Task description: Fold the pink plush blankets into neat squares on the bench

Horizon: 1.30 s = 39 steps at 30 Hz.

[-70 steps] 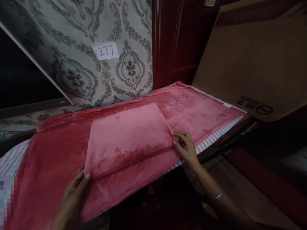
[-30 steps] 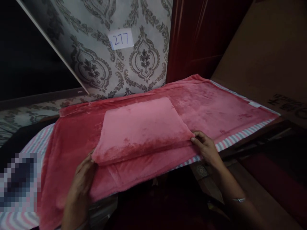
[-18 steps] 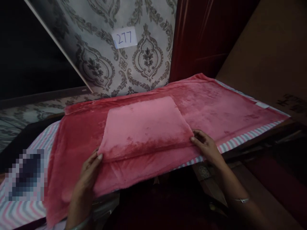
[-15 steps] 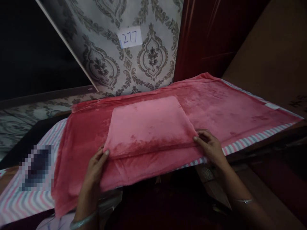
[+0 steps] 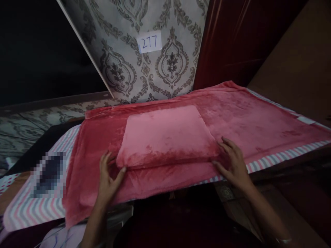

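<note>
A fuzzy pink folded cloth (image 5: 165,134) lies flat on a larger red-pink plush blanket (image 5: 248,117). At the folded cloth's near left corner is my left hand (image 5: 110,177), its thumb and fingers spread apart. My right hand (image 5: 232,165) is by the near right corner, fingers likewise apart, thumb low over the blanket. Neither hand grips the cloth; whether the fingertips still touch its edges I cannot tell. Beneath the blanket a striped white, pink and grey cloth (image 5: 38,210) shows at the left and along the near edge.
At the back left stands a dark screen (image 5: 49,55). A paper marked 277 (image 5: 150,41) is on the patterned wall (image 5: 172,65). Behind on the right are a dark red panel (image 5: 232,41) and a brown board (image 5: 297,65). A blurred-out patch covers part of the striped cloth.
Both hands have let go of the folded cloth's near corners and spread their fingers. The cloth now lies on the blanket. The whole view has shifted slightly.
</note>
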### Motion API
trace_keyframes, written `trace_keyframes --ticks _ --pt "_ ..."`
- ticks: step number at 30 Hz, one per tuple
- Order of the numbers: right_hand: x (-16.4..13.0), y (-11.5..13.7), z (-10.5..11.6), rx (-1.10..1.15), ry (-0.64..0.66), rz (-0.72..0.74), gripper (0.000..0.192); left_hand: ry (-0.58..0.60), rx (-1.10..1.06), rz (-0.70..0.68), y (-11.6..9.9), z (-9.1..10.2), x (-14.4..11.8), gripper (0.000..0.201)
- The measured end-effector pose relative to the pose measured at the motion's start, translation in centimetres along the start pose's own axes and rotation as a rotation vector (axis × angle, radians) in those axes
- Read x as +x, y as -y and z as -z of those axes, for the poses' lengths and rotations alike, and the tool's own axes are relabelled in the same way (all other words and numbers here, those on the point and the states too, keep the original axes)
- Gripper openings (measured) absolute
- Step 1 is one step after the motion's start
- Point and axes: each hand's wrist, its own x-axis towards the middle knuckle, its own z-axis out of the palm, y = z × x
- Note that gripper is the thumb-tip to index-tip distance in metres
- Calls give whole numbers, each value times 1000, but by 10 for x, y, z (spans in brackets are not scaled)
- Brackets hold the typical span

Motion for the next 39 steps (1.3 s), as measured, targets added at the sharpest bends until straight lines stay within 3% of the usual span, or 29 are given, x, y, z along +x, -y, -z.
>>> trace_keyframes --ticks 3,7,17,23,28,31,33,39 --pt "0 1 0 -144 138 188 64 67 341 -303 -1 0 -5 61" --pt "2 -8 -7 -185 208 246 70 193 581 -453 7 -5 3 48" --pt "13 -13 -17 -262 145 249 60 215 639 -515 27 -11 24 45" --pt "46 2 -2 -195 69 253 55 192 639 -484 5 9 42 43" --pt "62 15 3 -134 35 271 52 286 806 -445 -17 13 44 47" --pt "63 18 2 -110 30 278 49 307 790 -520 -37 -6 35 65" --pt "65 20 2 -96 14 288 46 329 693 -614 -63 -29 32 77" --pt "69 21 2 -37 -25 221 41 545 451 -793 -166 -129 42 94"
